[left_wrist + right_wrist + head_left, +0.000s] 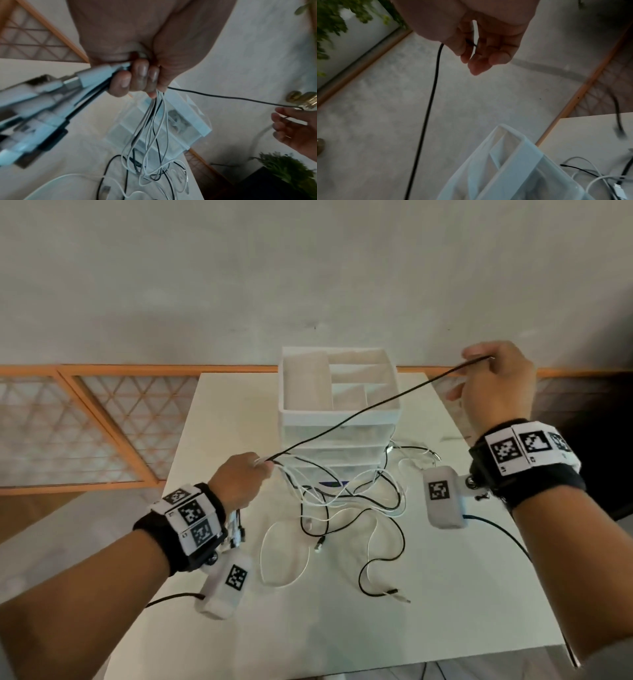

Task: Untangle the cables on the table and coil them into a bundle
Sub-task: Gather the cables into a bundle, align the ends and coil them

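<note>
A plain indoor room, possibly a home or small studio: a white table (445, 594) stands against a bare grey plaster wall (308, 268), beside an orange-framed lattice railing (102, 422). Leafy green plants (288, 169) grow nearby, and a white plastic drawer organiser (339, 412) occupies the tabletop.

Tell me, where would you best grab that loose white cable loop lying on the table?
Probably pinch the white loop at its near curve, coming from above on the near side: there it lies alone on the table, clear of the black cables.
</note>
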### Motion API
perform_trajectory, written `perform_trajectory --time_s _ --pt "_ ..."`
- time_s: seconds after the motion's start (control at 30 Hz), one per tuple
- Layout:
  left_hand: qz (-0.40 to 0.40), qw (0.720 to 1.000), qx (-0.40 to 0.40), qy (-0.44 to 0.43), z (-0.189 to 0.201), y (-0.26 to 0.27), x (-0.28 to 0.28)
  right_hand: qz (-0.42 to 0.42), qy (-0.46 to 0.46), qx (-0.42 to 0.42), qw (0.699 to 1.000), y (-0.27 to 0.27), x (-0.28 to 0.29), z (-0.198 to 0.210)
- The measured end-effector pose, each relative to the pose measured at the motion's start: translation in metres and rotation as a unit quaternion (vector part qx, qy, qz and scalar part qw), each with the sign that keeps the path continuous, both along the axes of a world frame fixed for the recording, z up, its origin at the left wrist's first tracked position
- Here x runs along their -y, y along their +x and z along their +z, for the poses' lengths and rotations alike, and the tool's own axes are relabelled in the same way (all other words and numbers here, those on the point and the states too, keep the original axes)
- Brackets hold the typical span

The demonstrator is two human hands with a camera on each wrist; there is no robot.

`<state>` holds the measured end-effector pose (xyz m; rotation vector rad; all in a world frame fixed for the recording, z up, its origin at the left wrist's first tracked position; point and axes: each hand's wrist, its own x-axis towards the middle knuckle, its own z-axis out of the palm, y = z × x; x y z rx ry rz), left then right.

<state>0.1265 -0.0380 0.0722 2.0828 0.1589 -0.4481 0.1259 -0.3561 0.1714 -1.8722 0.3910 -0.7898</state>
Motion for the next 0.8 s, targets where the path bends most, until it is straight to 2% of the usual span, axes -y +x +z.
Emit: perform_trajectory --time_s 0.1,0.27,0.33,0.4,0.47,0.53,0.6,0.7,0.8 --pt "0.028 0.999 -0.015 -0.017 -0.004 -0.002 -0.005 0.028 -0.018 -0.027 0.999 0.015 0.002 -0.009" --pt "-0.006 0.997 -0.002 -0.075 0.005 -0.01 -0.001 0.144 -0.017 -0.063 0.987 0.036 0.011 -0.026" --pt "-0.004 0.994 0.002 -0.11 0.008 -0.012 -0.001 0.157 -0.016 -0.081 0.984 0.041 0.023 -0.037" --pt "0.003 0.991 0.001 -0.131 0.009 -0.013 0.0 0.149 -0.03 -0.136 0.979 0.045 0.035 -0.057" --pt "0.004 0.99 0.0 -0.138 0.008 -0.014 0.002 0.14 -0.067 -0.234 0.96 0.041 0.043 -0.08" --pt "0.004 0.991 0.002 -0.136 0.006 -0.015 0.005 0.145 -0.127 -0.349 0.917 0.029 0.043 -0.103" --pt "0.004 0.991 0.005 -0.131 0.001 -0.016 0.008 0.154 -0.169 -0.404 0.886 0.017 0.039 -0.122" --pt "-0.001 0.993 0.002 -0.119 -0.006 -0.016 0.013 0.153 -0.171 -0.394 0.89 0.012 0.032 -0.132" --pt "-0.01 0.994 -0.001 -0.109 -0.009 -0.017 0.017 0.15 -0.191 -0.326 0.914 0.023 0.033 -0.118"
